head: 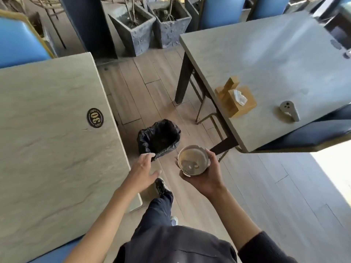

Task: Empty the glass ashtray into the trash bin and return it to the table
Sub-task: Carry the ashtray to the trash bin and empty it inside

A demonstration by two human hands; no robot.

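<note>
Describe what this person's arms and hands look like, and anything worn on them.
Both hands, left hand and right hand, are bare: no gloves, rings or watch visible. The forearms are uncovered too. A dark sleeve is pushed up on the right arm; none shows on the left.

Wood floor (pixel 266 186) w/ trash bin (pixel 159 138), right table (pixel 266 54) w/ tissue box (pixel 239 100)

One head-worn camera, looking steeply down from standing height.

It faces forward and down the aisle between two tables, with the wearer's own torso and legs at the bottom edge and both forearms reaching into the middle. The wood floor (pixel 247 186) lies well below; the planters (pixel 150 27) mark the far end. The wide lens bends the table edges. No second view shares the scene.
</note>
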